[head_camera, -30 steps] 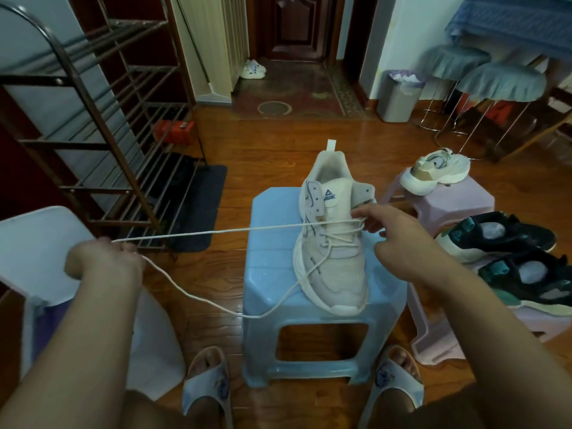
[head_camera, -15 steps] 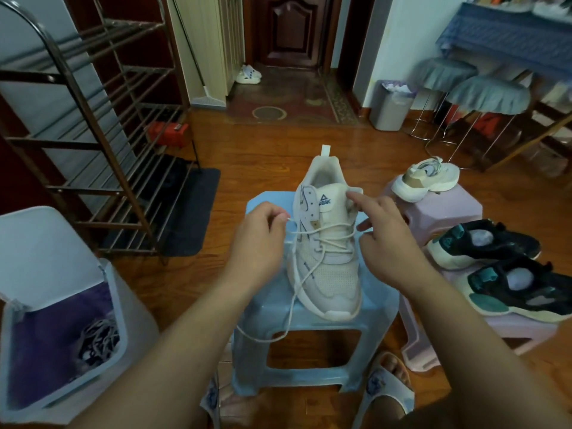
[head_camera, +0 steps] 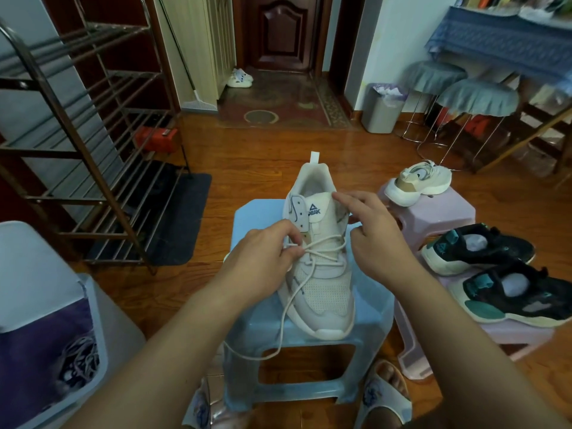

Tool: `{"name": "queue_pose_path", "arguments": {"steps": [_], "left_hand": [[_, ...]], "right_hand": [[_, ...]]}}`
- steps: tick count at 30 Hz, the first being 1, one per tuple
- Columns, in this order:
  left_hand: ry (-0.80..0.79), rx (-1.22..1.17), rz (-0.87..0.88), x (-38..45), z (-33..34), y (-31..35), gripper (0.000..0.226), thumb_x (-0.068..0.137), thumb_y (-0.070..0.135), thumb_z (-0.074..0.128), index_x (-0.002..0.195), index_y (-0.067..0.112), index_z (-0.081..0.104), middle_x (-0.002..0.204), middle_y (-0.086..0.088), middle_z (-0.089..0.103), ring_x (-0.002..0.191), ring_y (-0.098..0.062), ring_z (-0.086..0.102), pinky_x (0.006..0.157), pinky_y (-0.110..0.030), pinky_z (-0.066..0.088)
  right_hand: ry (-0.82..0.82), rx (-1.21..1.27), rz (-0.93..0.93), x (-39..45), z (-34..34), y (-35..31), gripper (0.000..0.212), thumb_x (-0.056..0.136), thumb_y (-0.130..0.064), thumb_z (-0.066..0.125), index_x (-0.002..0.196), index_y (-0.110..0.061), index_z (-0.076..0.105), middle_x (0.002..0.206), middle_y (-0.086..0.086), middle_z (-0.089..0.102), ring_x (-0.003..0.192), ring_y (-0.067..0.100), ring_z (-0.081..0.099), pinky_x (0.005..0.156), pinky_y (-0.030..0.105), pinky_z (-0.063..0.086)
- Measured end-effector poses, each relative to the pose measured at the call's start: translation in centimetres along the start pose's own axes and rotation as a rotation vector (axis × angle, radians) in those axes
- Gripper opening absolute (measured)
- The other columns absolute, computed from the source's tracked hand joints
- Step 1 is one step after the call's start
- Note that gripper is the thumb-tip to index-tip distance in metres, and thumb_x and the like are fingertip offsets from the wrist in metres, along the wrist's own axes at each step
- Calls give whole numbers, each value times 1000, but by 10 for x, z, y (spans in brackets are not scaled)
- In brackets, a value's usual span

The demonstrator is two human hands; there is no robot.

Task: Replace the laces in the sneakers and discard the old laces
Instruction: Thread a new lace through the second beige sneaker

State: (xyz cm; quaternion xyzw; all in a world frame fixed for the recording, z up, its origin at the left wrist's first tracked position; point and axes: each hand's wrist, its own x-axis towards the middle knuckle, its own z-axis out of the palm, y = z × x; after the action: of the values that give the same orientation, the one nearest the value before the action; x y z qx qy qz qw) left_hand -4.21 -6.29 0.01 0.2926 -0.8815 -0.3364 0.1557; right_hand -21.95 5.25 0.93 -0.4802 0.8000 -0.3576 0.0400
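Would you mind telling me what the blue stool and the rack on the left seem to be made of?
The blue stool looks like moulded plastic with a smooth, slightly glossy finish: one-piece shape, rounded edges, soft sheen on the seat. The rack looks like metal tubing and thin rods with a dark brownish coating that reflects light along its bars; whether it is painted or plated cannot be told.

Both forearms are bare from the frame's lower edge to the wrists, with no sleeves, watch or rings showing on the left hand [head_camera: 263, 258] or the right hand [head_camera: 374, 239]. The feet wear pale, open-toed slide sandals [head_camera: 382, 397] with a blue printed emblem on the strap.
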Motion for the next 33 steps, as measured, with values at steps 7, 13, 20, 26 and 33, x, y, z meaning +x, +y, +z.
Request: {"name": "queue_pose_path", "arguments": {"steps": [7,13,20,26,33], "left_hand": [[-15,124,-43,-3,-8,-5,15,102,34,56,87,36,57,70,9,56,63,-12,52,55,-32,34],[23,-92,-49,-5,-4,5,15,99,35,62,85,35,57,55,15,57,43,-6,42,49,-31,36],[86,-394,-265,-7,-19,22,13,100,31,41,94,19,41,76,3,41,64,-14,37,59,-33,30],[138,-361,-214,-1,-16,15,21,107,28,41,92,16,48,77,4,49,66,-11,43,58,-29,37],[181,-533,-204,2,-7,14,13,105,17,54,103,23,64,88,5,75,82,-15,64,68,-14,46]], "right_hand": [[0,-7,-7,-1,-3,3,71,87,15,42,149,-21,49,142,-7,46,123,4,44,98,4,33],[12,83,33,24,6,-14,39,102,-34,45,138,-29,60,144,-5,47,137,18,40,117,44,34],[110,360,170,27,7,-15,8,96,-22,65,94,-29,66,115,-11,61,107,12,59,96,49,53],[86,572,304,23,6,-15,12,100,-16,57,94,-23,64,113,-1,68,106,32,65,93,57,54],[120,-145,-175,10,11,-26,20,92,-26,69,111,-31,74,155,1,36,144,25,22,110,33,19]]}}
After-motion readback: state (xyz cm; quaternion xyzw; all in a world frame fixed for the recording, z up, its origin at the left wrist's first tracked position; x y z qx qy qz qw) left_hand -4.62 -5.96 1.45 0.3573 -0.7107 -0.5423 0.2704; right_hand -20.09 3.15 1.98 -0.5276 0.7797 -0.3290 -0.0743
